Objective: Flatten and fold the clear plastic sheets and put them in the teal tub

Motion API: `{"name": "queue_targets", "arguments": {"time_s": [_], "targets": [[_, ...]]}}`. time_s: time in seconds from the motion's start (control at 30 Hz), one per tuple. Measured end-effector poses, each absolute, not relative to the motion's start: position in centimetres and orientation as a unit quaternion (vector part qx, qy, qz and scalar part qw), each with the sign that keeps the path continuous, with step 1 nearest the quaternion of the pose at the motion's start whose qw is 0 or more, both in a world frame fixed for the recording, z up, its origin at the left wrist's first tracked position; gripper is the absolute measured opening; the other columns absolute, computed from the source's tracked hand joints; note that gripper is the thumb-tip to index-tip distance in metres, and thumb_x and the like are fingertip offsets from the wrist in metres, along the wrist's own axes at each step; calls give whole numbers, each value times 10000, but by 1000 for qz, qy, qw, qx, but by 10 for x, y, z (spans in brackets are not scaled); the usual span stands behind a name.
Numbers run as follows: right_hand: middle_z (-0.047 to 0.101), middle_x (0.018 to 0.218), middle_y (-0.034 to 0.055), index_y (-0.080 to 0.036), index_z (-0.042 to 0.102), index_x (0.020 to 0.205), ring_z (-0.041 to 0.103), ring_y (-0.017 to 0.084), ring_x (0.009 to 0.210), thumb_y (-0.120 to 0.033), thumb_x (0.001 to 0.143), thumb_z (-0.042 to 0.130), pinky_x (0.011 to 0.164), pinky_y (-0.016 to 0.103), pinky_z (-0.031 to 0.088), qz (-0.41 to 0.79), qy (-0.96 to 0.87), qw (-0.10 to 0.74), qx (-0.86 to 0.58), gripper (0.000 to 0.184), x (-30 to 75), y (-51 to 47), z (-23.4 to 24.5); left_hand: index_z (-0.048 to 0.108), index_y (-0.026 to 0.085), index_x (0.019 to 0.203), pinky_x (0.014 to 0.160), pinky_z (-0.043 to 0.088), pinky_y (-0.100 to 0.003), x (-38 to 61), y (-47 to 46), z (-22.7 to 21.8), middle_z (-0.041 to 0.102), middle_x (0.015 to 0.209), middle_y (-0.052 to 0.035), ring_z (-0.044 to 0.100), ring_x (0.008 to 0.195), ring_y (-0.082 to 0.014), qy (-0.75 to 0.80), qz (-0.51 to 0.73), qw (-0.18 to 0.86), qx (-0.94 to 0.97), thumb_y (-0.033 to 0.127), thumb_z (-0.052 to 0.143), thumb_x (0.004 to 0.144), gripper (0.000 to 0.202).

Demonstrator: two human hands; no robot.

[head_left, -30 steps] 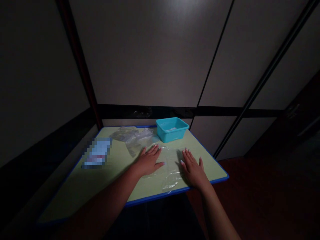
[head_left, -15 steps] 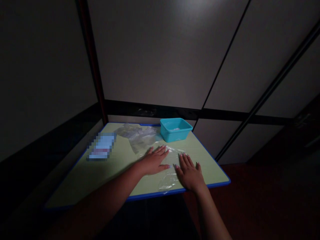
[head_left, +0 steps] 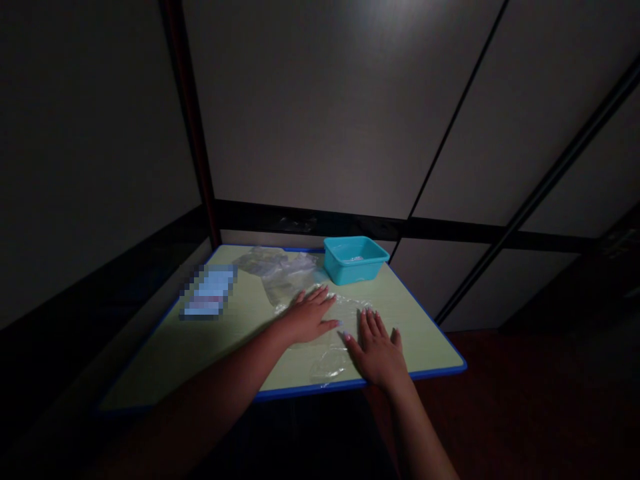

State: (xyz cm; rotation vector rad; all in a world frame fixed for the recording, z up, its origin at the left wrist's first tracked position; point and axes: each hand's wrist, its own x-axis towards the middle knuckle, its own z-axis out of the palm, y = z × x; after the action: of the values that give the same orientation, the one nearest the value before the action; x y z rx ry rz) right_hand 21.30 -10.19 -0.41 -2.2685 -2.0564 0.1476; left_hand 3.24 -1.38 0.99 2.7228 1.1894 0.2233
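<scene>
A clear plastic bag (head_left: 331,363) lies spread on the small table (head_left: 240,340), its near end at the front edge. My left hand (head_left: 309,319) rests flat on the bag's left part, fingers stretched out and pointing away from me. On the right side, my right hand (head_left: 377,350) lies palm down with its fingers extended, touching the bag's right border. Neither hand grips anything. Past my left fingers, more crumpled clear plastic bags (head_left: 285,273) lie near the back of the table; how many cannot be made out.
A turquoise plastic basket (head_left: 356,270) stands at the back right, with something clear and shiny inside. At the left lies a blurred, pale flat object (head_left: 209,291). Panelled cabinet doors (head_left: 310,120) rise right behind the table. The room is dim.
My left hand has shifted slightly up and left over the bag. My right thumb is spread a little farther left. The view has turned slightly.
</scene>
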Motion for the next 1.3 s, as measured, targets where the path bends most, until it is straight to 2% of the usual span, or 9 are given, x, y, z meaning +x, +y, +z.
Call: {"name": "queue_targets", "arguments": {"time_s": [0.17, 0.27, 0.4, 0.5, 0.7, 0.87, 1.03, 1.17, 1.3], "targets": [[65, 1528, 85, -147, 118, 1465, 23, 239, 1404, -633, 873, 138, 1061, 586, 47, 37, -672, 37, -739, 766, 214, -101, -8, 229, 220, 1437, 1101, 121, -474, 35, 0, 9, 186, 1516, -87, 141, 1393, -204, 393, 89, 97, 910, 560, 276, 909, 630], [64, 1528, 92, -152, 116, 1466, 25, 244, 1404, -624, 876, 156, 1058, 588, 58, 31, -672, 34, -739, 757, 215, -101, -10, 167, 227, 1452, 1088, 117, -517, 34, 5, 6, 165, 1518, -90, 144, 1393, -216, 392, 61, 111, 911, 575, 249, 907, 651], [69, 1529, 88, -163, 124, 1466, 28, 247, 1403, -625, 876, 166, 1058, 583, 64, 29, -673, 36, -738, 750, 216, -101, -10, 173, 203, 1451, 1076, 101, -556, 30, 7, 1, 178, 1512, -111, 155, 1389, -242, 428, 51, 86, 898, 587, 246, 899, 676], [78, 1528, 87, -161, 128, 1465, 37, 249, 1403, -616, 879, 180, 1056, 588, 70, 32, -673, 34, -738, 743, 215, -101, -7, 209, 156, 1442, 1085, 109, -530, 26, 10, 1, 214, 1499, -137, 192, 1379, -250, 462, 55, 69, 882, 582, 247, 899, 692], [96, 1527, 85, -164, 136, 1463, 49, 243, 1403, -613, 880, 189, 1057, 588, 76, 33, -681, 35, -731, 738, 215, -102, -5, 328, 76, 1386, 1045, 252, -460, 17, 18, 4, 303, 1455, -196, 274, 1340, -315, 527, 41, 59, 847, 596, 273, 882, 726], [101, 1528, 95, -182, 111, 1468, 22, 236, 1404, -600, 888, 196, 1059, 585, 79, 33, -686, 43, -725, 720, 217, -102, -6, 327, 142, 1395, 1048, 256, -426, 15, 17, 6, 289, 1472, -158, 251, 1354, -290, 518, 61, 83, 849, 625, 244, 879, 712], [30, 1536, 111, -176, 152, 1467, -16, 243, 1403, -561, 891, 275, 1067, 535, 155, -11, -667, 124, -734, 703, 218, -107, -9, 255, 215, 1431, 1065, 175, -522, 17, 14, 3, 195, 1510, -117, 176, 1382, -268, 479, 51, 95, 871, 676, 249, 852, 740], [130, 1531, 85, -201, 266, 1434, 80, 225, 1402, -479, 893, 330, 1087, 501, 147, -71, -692, 221, -684, 612, 221, -121, -9, 217, 241, 1442, 1071, 153, -534, 17, 10, 3, 126, 1526, -85, 118, 1397, -240, 432, 39, 104, 895, 656, 281, 857, 720], [214, 1511, 82, -208, 325, 1404, 173, 249, 1382, -423, 855, 422, 1101, 496, 122, -84, -763, 237, -595, 597, 228, -137, -11, 197, 231, 1450, 1064, 148, -547, 15, 8, 5, 106, 1523, -106, 104, 1397, -264, 448, 16, 113, 887, 673, 293, 842, 757]]}}
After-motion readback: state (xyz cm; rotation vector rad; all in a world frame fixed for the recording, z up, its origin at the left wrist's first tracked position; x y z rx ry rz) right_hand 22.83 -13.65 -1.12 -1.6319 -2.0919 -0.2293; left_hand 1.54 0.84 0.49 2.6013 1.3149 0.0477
